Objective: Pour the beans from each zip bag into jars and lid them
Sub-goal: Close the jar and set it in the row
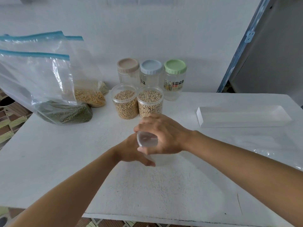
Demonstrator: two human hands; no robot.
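At the middle of the white table [65,169] my right hand [165,133] grips a clear round lid [147,140] from above. Under it, my left hand [129,151] holds a clear empty jar [161,159], thumb along its side; the jar is hard to make out. Behind them stand two clear jars, one full of soybeans [126,104], one of speckled beans [150,102]. At the left stand zip bags: green beans [65,112], yellow beans [89,95] and a third bag [104,87] mostly hidden behind.
Three empty jars with beige [127,69], blue [150,69] and green [175,69] lids line the wall. A long white tray [242,117] lies at the right, with flat clear plastic [270,145] in front of it. The table's front edge is close below my arms.
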